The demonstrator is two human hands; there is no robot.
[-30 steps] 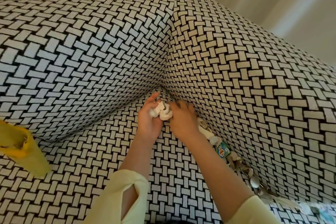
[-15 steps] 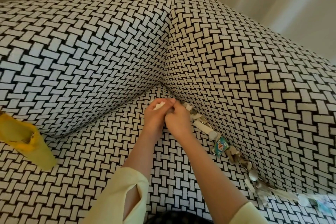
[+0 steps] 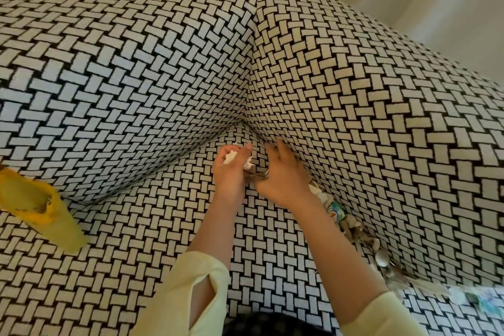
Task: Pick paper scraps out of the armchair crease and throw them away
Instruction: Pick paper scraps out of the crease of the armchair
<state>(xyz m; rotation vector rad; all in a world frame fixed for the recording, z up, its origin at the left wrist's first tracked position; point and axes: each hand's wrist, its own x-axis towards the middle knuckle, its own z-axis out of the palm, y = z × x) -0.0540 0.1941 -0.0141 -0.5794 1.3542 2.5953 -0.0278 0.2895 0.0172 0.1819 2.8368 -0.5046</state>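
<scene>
The person is working through the gathering step on the black-and-white basket-weave upholstered armchair (image 3: 136, 76). The left hand (image 3: 230, 174) is clenching a wad of crumpled white paper scraps (image 3: 231, 157) just in front of the seat's rear right corner. The right hand (image 3: 282, 176) is lying just beside it, its spread fingers (image 3: 278, 146) reaching into the crease at that corner. They are blurred, so I cannot tell whether they are pinching anything. A line of grey and white paper scraps (image 3: 354, 226), with one blue printed piece among them, is sitting wedged in the crease along the seat's right edge, running toward its front right corner.

Most of the picking seems undone. The next move probably calls for pinching the scraps nearest the right hand. Emptying into the frayed yellow bag (image 3: 35, 207) near the seat's left edge, if that is the bin, would follow.
</scene>
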